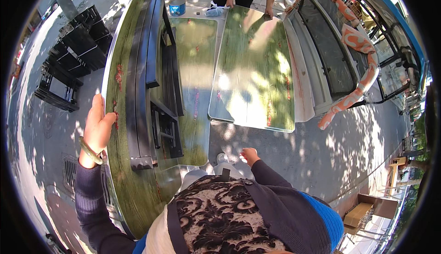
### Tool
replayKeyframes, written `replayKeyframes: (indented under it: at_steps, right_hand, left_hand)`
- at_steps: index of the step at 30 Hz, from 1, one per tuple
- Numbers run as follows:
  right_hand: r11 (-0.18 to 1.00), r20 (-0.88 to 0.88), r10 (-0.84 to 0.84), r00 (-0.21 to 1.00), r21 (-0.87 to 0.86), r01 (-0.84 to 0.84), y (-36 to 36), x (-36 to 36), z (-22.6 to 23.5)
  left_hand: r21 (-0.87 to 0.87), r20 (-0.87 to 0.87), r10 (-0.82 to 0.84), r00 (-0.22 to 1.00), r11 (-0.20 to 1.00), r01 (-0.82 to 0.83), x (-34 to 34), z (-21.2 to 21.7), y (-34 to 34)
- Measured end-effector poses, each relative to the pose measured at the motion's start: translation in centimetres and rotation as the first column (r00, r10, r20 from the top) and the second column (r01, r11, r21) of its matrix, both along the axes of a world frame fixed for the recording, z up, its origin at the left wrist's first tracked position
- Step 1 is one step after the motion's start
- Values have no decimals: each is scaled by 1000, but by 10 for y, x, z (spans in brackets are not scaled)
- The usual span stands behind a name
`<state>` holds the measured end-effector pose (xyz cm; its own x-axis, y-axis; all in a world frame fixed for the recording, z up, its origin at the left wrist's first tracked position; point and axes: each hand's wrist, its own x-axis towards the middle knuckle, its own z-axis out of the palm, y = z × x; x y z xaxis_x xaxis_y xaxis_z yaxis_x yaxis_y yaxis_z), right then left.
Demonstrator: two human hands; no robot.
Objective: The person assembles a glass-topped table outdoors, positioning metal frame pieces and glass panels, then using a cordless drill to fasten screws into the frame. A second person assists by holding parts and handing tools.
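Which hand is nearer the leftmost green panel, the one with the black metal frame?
Left. The left hand is at the outer left edge of the green panel; the right hand is off to its right, apart from it.

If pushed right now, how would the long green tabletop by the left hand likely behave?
The green tabletop would probably stay stiff, looking flat and board-like. The black frame lying over it likely adds weight. Its sheen toward the near end suggests it may feel slippery.
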<state>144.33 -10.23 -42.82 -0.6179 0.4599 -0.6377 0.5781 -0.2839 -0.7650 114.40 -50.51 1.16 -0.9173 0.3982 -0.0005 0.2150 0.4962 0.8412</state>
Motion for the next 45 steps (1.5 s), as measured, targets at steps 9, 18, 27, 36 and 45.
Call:
replayKeyframes:
  at_steps: [9, 18, 27, 36, 45]
  right_hand:
    - [374, -361, 864, 351, -8, -927, -129, -137, 231]
    - [264, -447, 893, 54, 422, -868, -231, -59, 344]
    - [548, -538, 818, 204, 623, -557, -303, -13, 352]
    - [537, -479, 776, 411, 843, -32, -348, -9, 361]
    - [526, -333, 777, 534, 809, -261, -355, 0, 361]
  left_hand:
    - [1, -17, -5, 1000, 1000, 5, -2, -1, -3]
    - [58, -26, -71, 997, 996, 72, 9, -3, 12]
    - [159, -48, -145, 988, 976, 151, -12, -21, 16]
    - [288, -97, -109, 989, 948, 132, -8, -24, 22]
    - [410, 31, -161, 987, 902, 134, 20, -23, 18]
